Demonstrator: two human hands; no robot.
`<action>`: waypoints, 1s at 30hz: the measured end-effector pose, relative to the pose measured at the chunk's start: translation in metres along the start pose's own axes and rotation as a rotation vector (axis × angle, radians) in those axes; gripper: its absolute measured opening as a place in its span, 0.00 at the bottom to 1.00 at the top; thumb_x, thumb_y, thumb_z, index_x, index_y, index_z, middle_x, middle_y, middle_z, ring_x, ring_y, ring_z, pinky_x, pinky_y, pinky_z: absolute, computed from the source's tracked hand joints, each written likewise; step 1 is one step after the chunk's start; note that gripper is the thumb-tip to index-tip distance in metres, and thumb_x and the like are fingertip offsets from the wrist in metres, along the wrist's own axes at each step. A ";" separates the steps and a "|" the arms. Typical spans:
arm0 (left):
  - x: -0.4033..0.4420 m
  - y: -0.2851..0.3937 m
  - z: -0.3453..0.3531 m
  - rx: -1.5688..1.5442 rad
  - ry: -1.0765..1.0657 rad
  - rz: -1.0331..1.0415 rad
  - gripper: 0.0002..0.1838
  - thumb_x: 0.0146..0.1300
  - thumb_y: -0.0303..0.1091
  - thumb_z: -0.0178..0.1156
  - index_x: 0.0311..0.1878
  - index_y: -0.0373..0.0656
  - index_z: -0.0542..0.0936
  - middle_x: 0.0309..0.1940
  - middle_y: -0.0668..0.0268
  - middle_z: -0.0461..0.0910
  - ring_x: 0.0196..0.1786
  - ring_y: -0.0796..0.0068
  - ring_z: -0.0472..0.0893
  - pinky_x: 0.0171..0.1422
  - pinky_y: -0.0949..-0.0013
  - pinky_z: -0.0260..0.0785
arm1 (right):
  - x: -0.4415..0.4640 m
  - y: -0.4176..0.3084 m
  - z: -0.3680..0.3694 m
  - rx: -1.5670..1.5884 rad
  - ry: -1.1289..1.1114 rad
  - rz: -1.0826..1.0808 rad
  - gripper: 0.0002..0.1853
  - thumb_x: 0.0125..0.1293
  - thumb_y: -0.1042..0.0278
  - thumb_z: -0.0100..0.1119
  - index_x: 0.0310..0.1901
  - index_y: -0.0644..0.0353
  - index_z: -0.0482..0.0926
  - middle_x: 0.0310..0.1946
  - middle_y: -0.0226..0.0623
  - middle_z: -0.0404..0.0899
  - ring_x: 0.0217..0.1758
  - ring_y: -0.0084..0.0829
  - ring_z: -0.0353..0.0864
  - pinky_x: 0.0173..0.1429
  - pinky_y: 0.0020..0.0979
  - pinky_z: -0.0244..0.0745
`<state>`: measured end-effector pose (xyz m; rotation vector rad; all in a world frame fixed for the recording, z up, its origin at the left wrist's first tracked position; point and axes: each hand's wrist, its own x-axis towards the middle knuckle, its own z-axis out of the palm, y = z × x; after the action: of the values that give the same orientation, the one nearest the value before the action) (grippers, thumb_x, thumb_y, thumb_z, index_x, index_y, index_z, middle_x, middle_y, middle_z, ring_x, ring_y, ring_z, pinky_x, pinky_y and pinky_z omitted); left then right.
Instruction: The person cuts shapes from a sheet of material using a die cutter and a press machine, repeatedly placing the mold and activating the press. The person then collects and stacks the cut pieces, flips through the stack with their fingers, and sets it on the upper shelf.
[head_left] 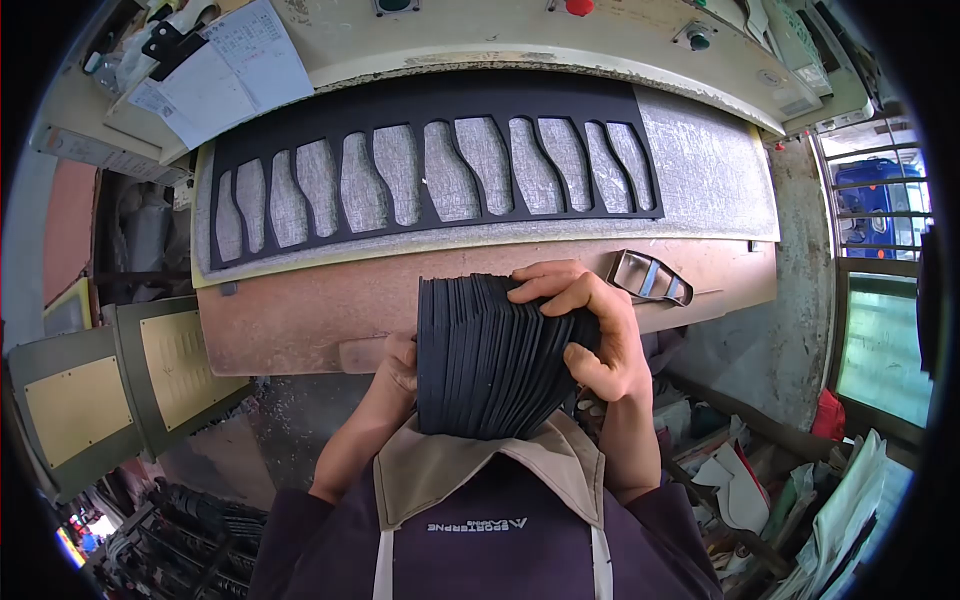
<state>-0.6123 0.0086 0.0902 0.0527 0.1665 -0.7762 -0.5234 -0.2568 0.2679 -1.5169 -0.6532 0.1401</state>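
Between my two hands, close to my chest, is a thick stack of black foam-like cut pieces (480, 350), their edges fanned side by side. My right hand (603, 325) is closed on the stack's right end, fingers over the top and thumb against the side. At the opposite end my left hand (401, 362) presses on the stack; most of its fingers are hidden behind it. A metal cutting die (650, 277) with a blue crossbar lies on the board, just beyond my right hand.
A black sheet (430, 222) with several curved cut-outs rests on the grey cutting pad (705, 165). Behind stands a machine beam (480, 48) with knobs. Papers (230, 75) hang at upper left. A brown board (290, 320) edges the front; scraps (735, 485) pile at lower right.
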 end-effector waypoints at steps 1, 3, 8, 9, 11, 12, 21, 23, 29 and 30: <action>0.000 0.001 0.000 -0.022 -0.002 -0.003 0.26 0.64 0.26 0.67 0.67 0.39 0.81 0.62 0.56 0.86 0.58 0.63 0.89 0.62 0.62 0.83 | 0.000 0.000 0.000 0.001 -0.001 0.000 0.23 0.37 0.70 0.54 0.42 0.62 0.77 0.53 0.51 0.90 0.66 0.55 0.83 0.71 0.52 0.78; 0.001 0.000 0.000 -0.053 -0.009 -0.007 0.27 0.63 0.25 0.67 0.68 0.39 0.81 0.62 0.55 0.86 0.58 0.62 0.89 0.62 0.61 0.83 | -0.002 0.002 0.000 0.022 0.019 0.006 0.24 0.38 0.69 0.54 0.43 0.62 0.77 0.53 0.50 0.90 0.65 0.55 0.83 0.71 0.52 0.77; 0.004 -0.002 -0.001 -0.104 -0.025 -0.014 0.30 0.61 0.24 0.67 0.69 0.37 0.79 0.63 0.52 0.85 0.57 0.59 0.89 0.61 0.59 0.84 | -0.001 -0.004 0.003 0.111 0.068 0.063 0.25 0.42 0.64 0.58 0.45 0.63 0.80 0.52 0.51 0.87 0.64 0.53 0.82 0.71 0.52 0.75; 0.004 -0.003 -0.001 -0.112 -0.025 -0.013 0.31 0.61 0.24 0.67 0.70 0.37 0.78 0.63 0.52 0.85 0.57 0.59 0.89 0.61 0.59 0.84 | 0.000 -0.007 0.003 0.145 0.084 0.088 0.25 0.43 0.61 0.59 0.46 0.63 0.81 0.51 0.51 0.86 0.63 0.52 0.81 0.71 0.53 0.73; 0.003 -0.004 -0.001 -0.123 -0.032 -0.017 0.32 0.60 0.23 0.67 0.70 0.36 0.77 0.63 0.51 0.85 0.57 0.58 0.89 0.61 0.58 0.85 | 0.003 -0.011 0.003 0.181 0.100 0.115 0.26 0.44 0.59 0.61 0.47 0.63 0.83 0.50 0.51 0.85 0.63 0.52 0.80 0.70 0.53 0.72; 0.003 -0.004 -0.002 -0.133 -0.034 -0.019 0.33 0.59 0.23 0.67 0.71 0.36 0.77 0.63 0.50 0.85 0.57 0.57 0.89 0.60 0.58 0.85 | 0.005 -0.013 0.000 0.088 0.041 0.130 0.27 0.45 0.58 0.60 0.47 0.64 0.84 0.50 0.50 0.83 0.62 0.51 0.80 0.70 0.52 0.72; 0.000 -0.006 -0.005 -0.181 -0.044 -0.026 0.38 0.55 0.21 0.66 0.74 0.33 0.73 0.64 0.46 0.84 0.56 0.53 0.90 0.59 0.55 0.86 | 0.013 -0.013 -0.006 -0.224 -0.150 0.131 0.31 0.46 0.60 0.60 0.51 0.67 0.92 0.49 0.44 0.79 0.57 0.46 0.78 0.67 0.47 0.71; 0.001 -0.007 -0.005 -0.194 -0.048 -0.028 0.39 0.54 0.20 0.66 0.74 0.32 0.72 0.65 0.45 0.84 0.56 0.51 0.90 0.59 0.54 0.87 | 0.012 -0.014 -0.005 -0.208 -0.126 0.155 0.29 0.45 0.61 0.61 0.50 0.67 0.92 0.49 0.44 0.78 0.58 0.46 0.78 0.67 0.47 0.71; 0.006 -0.007 -0.008 -0.227 -0.064 -0.034 0.43 0.51 0.19 0.65 0.76 0.30 0.70 0.65 0.42 0.83 0.55 0.48 0.91 0.58 0.52 0.88 | 0.014 -0.017 -0.006 -0.186 -0.082 0.155 0.25 0.44 0.63 0.62 0.45 0.66 0.90 0.51 0.47 0.82 0.62 0.50 0.80 0.68 0.49 0.73; 0.007 -0.008 -0.007 -0.232 -0.067 -0.035 0.44 0.51 0.18 0.65 0.77 0.30 0.70 0.65 0.41 0.83 0.55 0.48 0.91 0.58 0.51 0.88 | 0.015 -0.017 -0.006 -0.183 -0.073 0.147 0.24 0.43 0.63 0.62 0.44 0.65 0.89 0.52 0.48 0.84 0.63 0.51 0.80 0.69 0.49 0.74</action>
<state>-0.6141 -0.0006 0.0818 -0.1965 0.1929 -0.7885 -0.5137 -0.2568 0.2889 -1.7433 -0.6249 0.2542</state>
